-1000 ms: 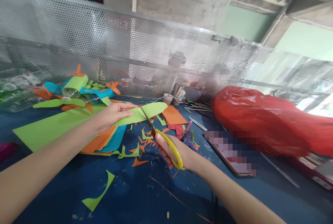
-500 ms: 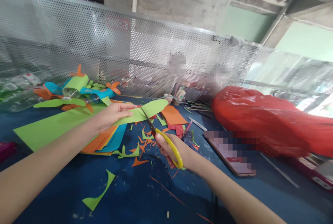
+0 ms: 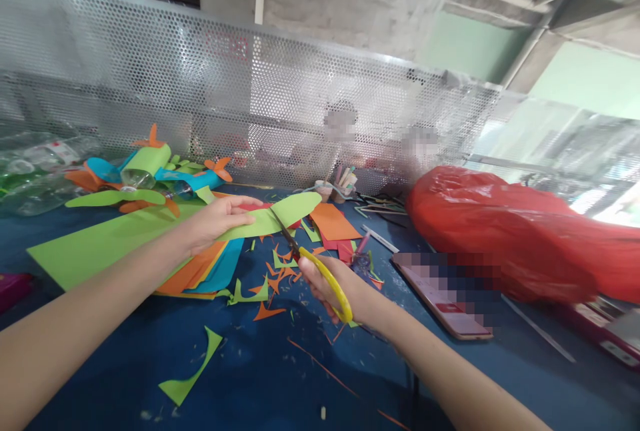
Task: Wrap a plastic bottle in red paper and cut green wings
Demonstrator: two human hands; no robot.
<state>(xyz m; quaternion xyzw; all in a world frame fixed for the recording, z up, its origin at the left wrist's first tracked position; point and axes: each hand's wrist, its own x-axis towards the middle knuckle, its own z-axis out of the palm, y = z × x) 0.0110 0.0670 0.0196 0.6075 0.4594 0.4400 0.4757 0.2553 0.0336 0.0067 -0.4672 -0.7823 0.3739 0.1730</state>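
Observation:
My left hand point(image 3: 220, 221) pinches a long piece of light green paper point(image 3: 299, 207) with a rounded far end, held above the table. Yellow-handled scissors point(image 3: 326, 279) are gripped in my right hand point(image 3: 333, 284), thumb and fingers closed round the handles. Their dark blades meet the lower edge of the green paper just right of my left fingers. Below the hands lie orange paper scraps point(image 3: 280, 277) and a curved green scrap point(image 3: 193, 367). Under my left wrist, a stack of coloured sheets point(image 3: 200, 271) shows orange, yellow and blue edges, beside a large green sheet point(image 3: 100, 244).
Plastic bottles point(image 3: 43, 174) and paper-covered bottle crafts point(image 3: 150, 167) stand at the back left. A phone point(image 3: 440, 297) and a big red plastic bag point(image 3: 500, 231) lie to the right. Cups of sticks point(image 3: 345, 184) stand before a perforated metal screen point(image 3: 300, 84), with people behind it.
Almost nothing differs. The green paper's rounded tip has shifted very slightly left, and the scissors and both hands keep nearly the same position.

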